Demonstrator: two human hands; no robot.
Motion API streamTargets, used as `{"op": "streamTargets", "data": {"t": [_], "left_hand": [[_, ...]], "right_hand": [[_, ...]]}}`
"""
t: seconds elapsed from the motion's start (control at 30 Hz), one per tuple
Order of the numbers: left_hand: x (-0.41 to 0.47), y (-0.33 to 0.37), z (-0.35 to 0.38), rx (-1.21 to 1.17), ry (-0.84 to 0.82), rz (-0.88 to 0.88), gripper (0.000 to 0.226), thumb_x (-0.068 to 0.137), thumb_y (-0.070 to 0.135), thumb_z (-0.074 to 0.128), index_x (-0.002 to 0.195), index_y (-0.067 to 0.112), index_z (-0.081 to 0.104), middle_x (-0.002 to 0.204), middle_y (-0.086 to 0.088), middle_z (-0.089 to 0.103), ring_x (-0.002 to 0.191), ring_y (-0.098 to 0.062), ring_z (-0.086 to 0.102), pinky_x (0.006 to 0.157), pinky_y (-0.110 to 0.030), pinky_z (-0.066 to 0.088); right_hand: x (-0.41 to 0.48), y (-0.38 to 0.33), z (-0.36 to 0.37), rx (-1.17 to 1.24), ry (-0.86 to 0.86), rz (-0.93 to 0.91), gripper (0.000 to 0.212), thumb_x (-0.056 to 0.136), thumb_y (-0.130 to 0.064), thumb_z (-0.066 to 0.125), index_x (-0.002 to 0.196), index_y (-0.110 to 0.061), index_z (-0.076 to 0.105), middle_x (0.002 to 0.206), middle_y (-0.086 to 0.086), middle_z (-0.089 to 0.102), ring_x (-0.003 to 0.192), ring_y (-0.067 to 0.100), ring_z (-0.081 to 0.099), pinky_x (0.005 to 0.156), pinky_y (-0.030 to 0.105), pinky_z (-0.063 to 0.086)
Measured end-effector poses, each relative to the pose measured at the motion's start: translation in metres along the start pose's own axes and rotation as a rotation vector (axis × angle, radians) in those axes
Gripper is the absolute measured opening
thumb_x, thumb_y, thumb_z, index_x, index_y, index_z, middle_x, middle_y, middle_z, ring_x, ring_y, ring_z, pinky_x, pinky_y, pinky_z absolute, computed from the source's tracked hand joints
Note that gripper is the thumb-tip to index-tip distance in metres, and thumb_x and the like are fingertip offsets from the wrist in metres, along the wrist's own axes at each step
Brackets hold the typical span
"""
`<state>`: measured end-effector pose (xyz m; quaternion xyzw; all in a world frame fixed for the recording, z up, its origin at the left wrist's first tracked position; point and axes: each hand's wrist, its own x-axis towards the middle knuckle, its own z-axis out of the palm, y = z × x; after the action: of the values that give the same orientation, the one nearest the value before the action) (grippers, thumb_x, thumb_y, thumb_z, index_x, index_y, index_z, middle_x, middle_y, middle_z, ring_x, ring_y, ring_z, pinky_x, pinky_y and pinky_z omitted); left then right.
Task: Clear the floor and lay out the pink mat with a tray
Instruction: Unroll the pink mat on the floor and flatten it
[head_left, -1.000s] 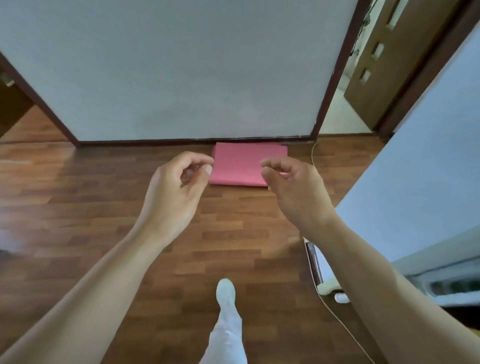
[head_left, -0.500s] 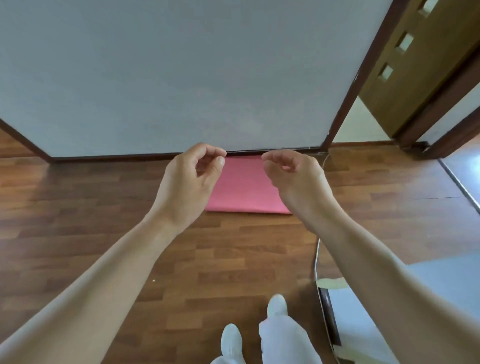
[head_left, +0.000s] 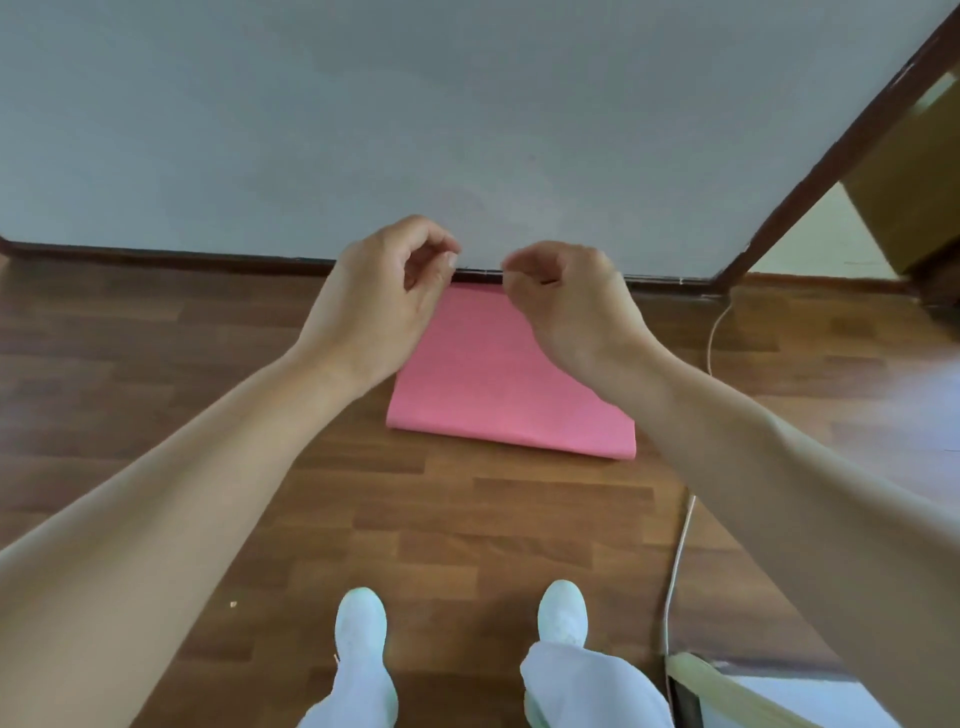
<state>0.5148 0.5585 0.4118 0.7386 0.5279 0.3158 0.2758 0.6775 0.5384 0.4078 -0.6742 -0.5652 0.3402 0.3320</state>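
Observation:
A folded pink mat (head_left: 498, 384) lies flat on the wooden floor (head_left: 156, 389), its far edge against the dark skirting board of the grey wall. Both my arms reach out over it. My left hand (head_left: 382, 306) hovers above the mat's far left corner, fingers curled toward the thumb and holding nothing. My right hand (head_left: 569, 301) hovers above the far right part with its fingers curled in, also holding nothing. Neither hand touches the mat. No tray is in view.
My feet in white socks (head_left: 361, 623) stand close in front of the mat. A white cable (head_left: 678, 561) runs along the floor on the right. A pale-edged object (head_left: 727, 691) sits at the bottom right. An open doorway (head_left: 810, 234) lies at the right.
I have walked up to the mat, which now lies much nearer below me. Both feet are now side by side. My hands stay raised with the fingers curled a little tighter.

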Motion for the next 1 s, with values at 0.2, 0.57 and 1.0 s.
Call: {"op": "streamTargets", "data": {"t": [0.2,0.57,1.0], "left_hand": [[0.017,-0.173,0.119,0.132,-0.130,0.014,0.020,0.096,0.022,0.051,0.112,0.021,0.062,0.107,0.010,0.064,0.094,-0.001,0.057,0.075,-0.005,0.041],[0.023,-0.426,0.309,0.491,-0.382,0.173,0.034,0.096,0.022,0.048,0.128,0.011,0.052,0.127,-0.003,0.055,0.111,-0.020,0.057,0.094,-0.032,0.045],[0.016,-0.510,0.404,0.768,-0.745,0.275,0.044,0.094,0.027,0.053,0.134,0.013,0.040,0.130,-0.005,0.047,0.111,-0.023,0.053,0.092,-0.036,0.045]], "right_hand": [[0.069,0.156,0.114,-0.206,-0.023,-0.117,0.029,0.093,-0.018,0.049,0.119,-0.014,0.061,0.119,0.001,0.063,0.107,0.016,0.058,0.078,0.015,0.037],[0.143,0.415,0.274,-0.525,-0.226,-0.125,0.057,0.094,-0.028,0.052,0.144,-0.017,0.028,0.144,0.006,0.041,0.129,0.028,0.039,0.100,0.040,0.039],[0.130,0.555,0.301,-0.883,-0.500,0.081,0.076,0.088,-0.020,0.054,0.148,-0.025,0.009,0.153,-0.003,0.019,0.139,0.026,0.020,0.107,0.044,0.033]]}}
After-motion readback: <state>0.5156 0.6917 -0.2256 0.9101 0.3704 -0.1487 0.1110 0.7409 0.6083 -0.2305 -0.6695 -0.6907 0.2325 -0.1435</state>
